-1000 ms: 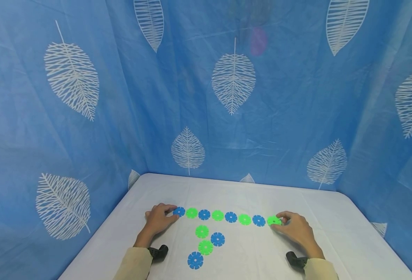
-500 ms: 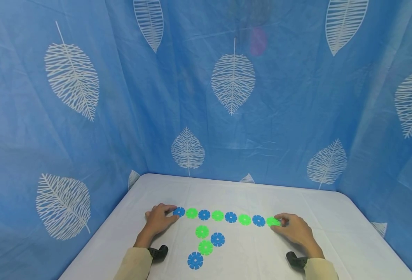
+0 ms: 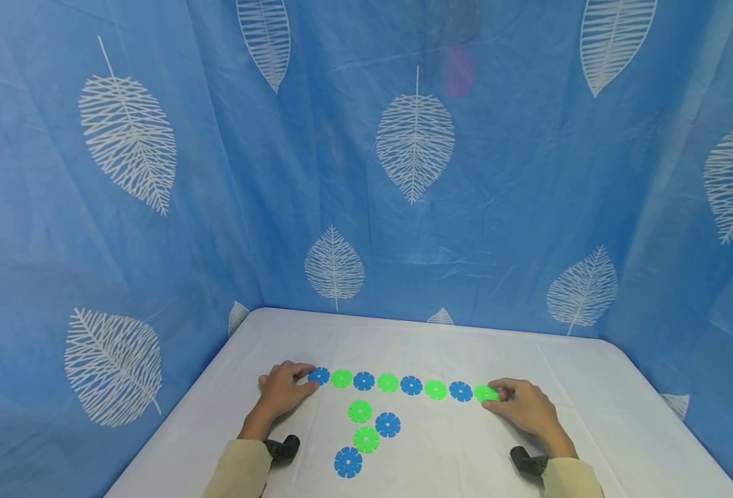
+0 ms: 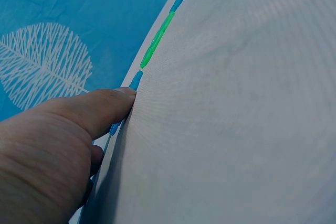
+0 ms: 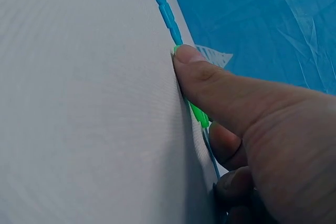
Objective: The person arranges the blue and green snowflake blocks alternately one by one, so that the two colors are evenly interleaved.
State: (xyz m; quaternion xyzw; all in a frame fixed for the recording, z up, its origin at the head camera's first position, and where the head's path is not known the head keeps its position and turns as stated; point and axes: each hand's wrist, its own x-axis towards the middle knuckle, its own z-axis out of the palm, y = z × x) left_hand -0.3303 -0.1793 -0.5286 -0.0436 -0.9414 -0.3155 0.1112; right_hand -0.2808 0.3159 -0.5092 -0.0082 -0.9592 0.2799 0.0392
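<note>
A row of notched plastic discs, alternating blue and green, runs across the white table. At its left end, my left hand (image 3: 279, 393) pinches the blue disc (image 3: 321, 375) by its edges between thumb and index finger. My right hand (image 3: 525, 408) pinches the green disc (image 3: 484, 393) at the right end the same way. In the left wrist view the thumb covers part of the blue disc (image 4: 137, 80), with a green disc (image 4: 157, 40) beyond it. The right wrist view has the thumb across the green disc (image 5: 199, 114), hiding its middle.
Below the row lie several loose discs, among them a green disc (image 3: 360, 411) and a blue disc (image 3: 348, 462). Blue cloth (image 3: 416, 263) with white leaf prints hangs behind the table (image 3: 453, 456) and at both sides.
My right hand has slid slightly left with the green disc, closer to the neighbouring blue one. The left hand and the loose discs have stayed put.
</note>
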